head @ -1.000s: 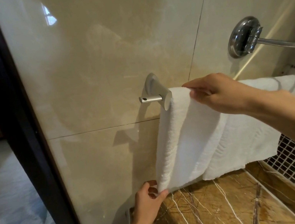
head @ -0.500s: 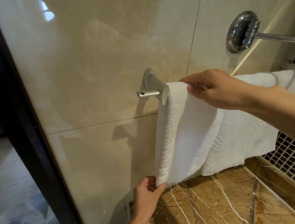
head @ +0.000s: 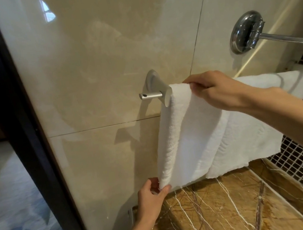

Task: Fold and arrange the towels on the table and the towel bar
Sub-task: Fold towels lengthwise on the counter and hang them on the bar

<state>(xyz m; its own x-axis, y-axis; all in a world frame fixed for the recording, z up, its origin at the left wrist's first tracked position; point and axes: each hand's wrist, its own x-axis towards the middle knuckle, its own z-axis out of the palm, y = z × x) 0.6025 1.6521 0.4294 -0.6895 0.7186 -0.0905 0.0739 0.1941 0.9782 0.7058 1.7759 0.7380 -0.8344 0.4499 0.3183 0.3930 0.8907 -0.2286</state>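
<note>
My right hand (head: pixel 216 89) pinches the white towel (head: pixel 196 137) at its top fold, right by the towel bar's (head: pixel 151 95) left end. My left hand (head: pixel 150 199) grips the towel's lower left corner, the cloth hanging between them.

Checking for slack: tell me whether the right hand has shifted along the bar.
No. The right hand still pinches the towel just beside the bar bracket.

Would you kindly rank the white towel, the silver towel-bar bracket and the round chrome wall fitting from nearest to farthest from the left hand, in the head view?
1. White towel: lower corner pinched by the left hand.
2. Silver towel-bar bracket: above it.
3. Round chrome wall fitting: upper right.
</note>
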